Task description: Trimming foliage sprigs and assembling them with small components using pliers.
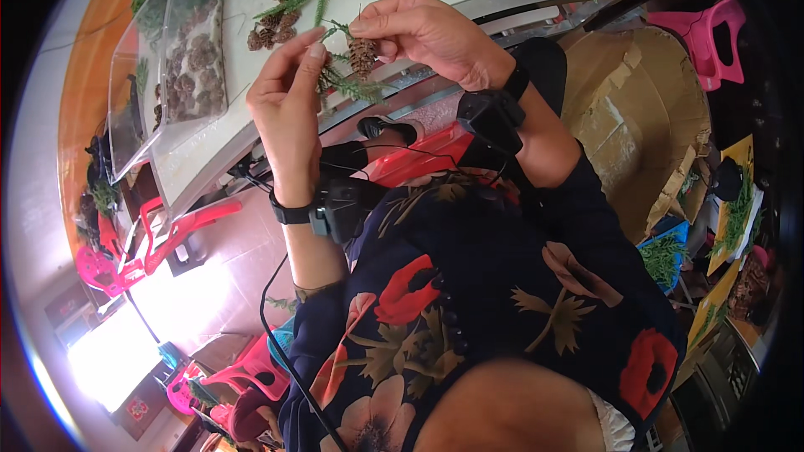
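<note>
Both hands meet at upper centre of frame. Right hand (427, 33) pinches pine cone (363, 55), cone hanging below fingertips, long axis near vertical. Left hand (289, 96) pinches green sprig (345, 84) just left of cone, touching it.

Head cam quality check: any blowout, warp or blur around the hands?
Head view: floor patch at lower left blown out white; table edge bows from fisheye, black vignette at corners; left hand, right hand and pine cone evenly lit, reasonably sharp.
</note>
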`<act>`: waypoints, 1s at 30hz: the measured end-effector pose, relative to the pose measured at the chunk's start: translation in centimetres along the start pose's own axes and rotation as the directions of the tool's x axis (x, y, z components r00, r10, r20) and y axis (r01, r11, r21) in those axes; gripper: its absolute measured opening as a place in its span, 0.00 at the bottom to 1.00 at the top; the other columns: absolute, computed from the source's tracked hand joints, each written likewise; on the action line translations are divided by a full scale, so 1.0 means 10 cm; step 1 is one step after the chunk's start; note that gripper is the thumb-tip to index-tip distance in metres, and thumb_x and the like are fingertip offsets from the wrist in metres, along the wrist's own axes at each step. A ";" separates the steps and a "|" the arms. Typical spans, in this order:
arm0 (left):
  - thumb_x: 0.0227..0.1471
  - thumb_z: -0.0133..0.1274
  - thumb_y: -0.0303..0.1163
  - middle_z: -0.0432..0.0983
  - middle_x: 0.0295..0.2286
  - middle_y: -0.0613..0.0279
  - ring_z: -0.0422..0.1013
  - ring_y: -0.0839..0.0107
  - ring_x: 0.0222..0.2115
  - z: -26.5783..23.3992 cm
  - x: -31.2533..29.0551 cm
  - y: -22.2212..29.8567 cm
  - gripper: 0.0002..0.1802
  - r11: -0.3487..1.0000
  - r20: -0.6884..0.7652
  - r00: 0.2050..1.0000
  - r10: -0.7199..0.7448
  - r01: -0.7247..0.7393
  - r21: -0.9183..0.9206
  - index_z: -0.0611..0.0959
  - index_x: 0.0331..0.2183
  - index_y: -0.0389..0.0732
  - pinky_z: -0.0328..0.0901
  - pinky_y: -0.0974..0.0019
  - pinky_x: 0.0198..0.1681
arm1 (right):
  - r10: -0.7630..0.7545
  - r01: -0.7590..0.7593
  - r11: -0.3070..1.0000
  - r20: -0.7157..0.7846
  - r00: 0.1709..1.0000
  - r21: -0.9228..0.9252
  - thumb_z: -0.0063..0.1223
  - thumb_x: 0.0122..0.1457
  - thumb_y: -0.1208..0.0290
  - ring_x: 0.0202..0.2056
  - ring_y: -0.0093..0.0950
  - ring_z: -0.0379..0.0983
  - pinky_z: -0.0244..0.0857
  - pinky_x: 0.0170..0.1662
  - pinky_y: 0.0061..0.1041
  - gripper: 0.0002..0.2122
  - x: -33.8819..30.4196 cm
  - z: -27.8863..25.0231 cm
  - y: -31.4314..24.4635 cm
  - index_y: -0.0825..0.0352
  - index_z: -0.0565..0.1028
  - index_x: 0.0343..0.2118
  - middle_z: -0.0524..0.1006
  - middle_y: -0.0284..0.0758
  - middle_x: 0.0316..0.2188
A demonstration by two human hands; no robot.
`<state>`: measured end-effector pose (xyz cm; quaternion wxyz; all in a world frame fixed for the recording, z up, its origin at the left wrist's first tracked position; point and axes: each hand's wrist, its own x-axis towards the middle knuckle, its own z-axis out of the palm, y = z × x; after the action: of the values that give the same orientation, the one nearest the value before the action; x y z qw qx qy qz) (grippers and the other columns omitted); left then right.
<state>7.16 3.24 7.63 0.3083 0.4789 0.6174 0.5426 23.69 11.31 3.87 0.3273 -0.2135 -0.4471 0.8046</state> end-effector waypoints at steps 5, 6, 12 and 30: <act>0.52 0.54 0.30 0.77 0.27 0.61 0.66 0.81 0.21 -0.05 0.04 -0.07 0.08 0.934 0.144 0.964 -0.225 0.256 -0.250 0.80 0.33 0.35 0.57 0.80 0.22 | -0.065 0.057 0.996 -0.126 0.990 -0.068 0.51 0.58 0.68 0.24 0.13 0.61 0.58 0.32 0.14 0.09 -0.04 0.04 -0.01 0.71 0.76 0.31 0.72 0.25 0.24; 0.52 0.54 0.29 0.77 0.27 0.60 0.67 0.81 0.21 -0.05 0.04 -0.09 0.08 0.933 0.131 0.968 -0.214 0.243 -0.267 0.80 0.33 0.35 0.57 0.80 0.22 | -0.107 0.089 0.990 -0.172 0.979 -0.109 0.51 0.58 0.68 0.25 0.13 0.61 0.58 0.32 0.14 0.10 -0.05 0.04 -0.01 0.71 0.76 0.31 0.72 0.25 0.25; 0.52 0.53 0.29 0.77 0.27 0.60 0.69 0.79 0.21 -0.06 0.06 -0.17 0.09 0.921 0.081 0.974 -0.210 0.224 -0.318 0.79 0.33 0.33 0.57 0.80 0.21 | -0.391 0.247 0.857 -0.257 0.884 -0.453 0.53 0.57 0.71 0.29 0.13 0.65 0.60 0.34 0.14 0.08 -0.16 0.22 -0.04 0.71 0.76 0.32 0.75 0.29 0.28; 0.56 0.49 0.29 0.72 0.28 0.62 0.70 0.75 0.28 -0.20 0.11 -0.40 0.14 0.504 0.441 0.826 -0.351 0.563 -0.655 0.73 0.41 0.31 0.64 0.82 0.25 | -0.307 0.162 0.870 -0.255 0.917 -0.466 0.55 0.55 0.74 0.28 0.13 0.69 0.62 0.32 0.12 0.06 -0.22 0.24 0.16 0.73 0.76 0.31 0.76 0.29 0.25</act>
<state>3.95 3.70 4.36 0.6885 0.1851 0.3898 0.5828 23.10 7.71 3.84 0.4358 -0.3525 -0.5791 0.5920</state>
